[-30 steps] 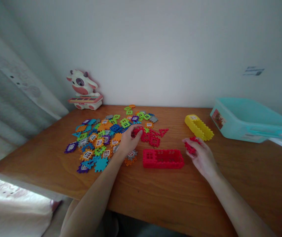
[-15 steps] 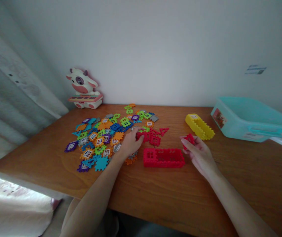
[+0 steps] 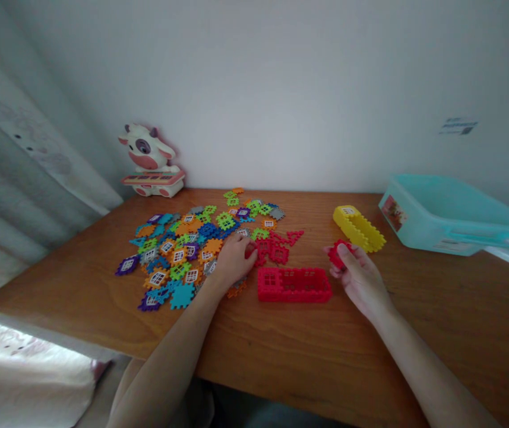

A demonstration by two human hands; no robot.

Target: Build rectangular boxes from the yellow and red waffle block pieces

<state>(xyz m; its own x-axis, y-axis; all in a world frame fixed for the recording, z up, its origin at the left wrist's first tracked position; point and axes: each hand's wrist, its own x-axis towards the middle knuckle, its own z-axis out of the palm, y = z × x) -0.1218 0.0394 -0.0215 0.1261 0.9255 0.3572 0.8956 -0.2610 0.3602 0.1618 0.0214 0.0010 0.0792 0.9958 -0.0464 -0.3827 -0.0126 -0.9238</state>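
In my right hand (image 3: pixel 362 274), a small red interlocking tile (image 3: pixel 338 255) is pinched between thumb and fingers. My left hand (image 3: pixel 235 259) rests at the right side of the tile pile, its fingers curled round a red tile (image 3: pixel 250 250) that is mostly covered. Several loose red tiles (image 3: pixel 280 255) lie just beyond those fingertips, some triangular. Between my hands, nearer to me, sits a long red box built of tiles (image 3: pixel 294 295), with a window tile on the left of its top and the rest open.
Many mixed tiles (image 3: pixel 183 294) spread over the left of the wooden table (image 3: pixel 281 351). A yellow tile structure (image 3: pixel 357 230) lies beyond my right hand. A turquoise bin (image 3: pixel 432 232) stands at the right, and a cow toy keyboard (image 3: pixel 151 163) is by the wall.
My left hand has drawn slightly back and curled its fingers, uncovering more of the loose red tiles. In my right hand the red tile has turned, with the thumb now lying across it.
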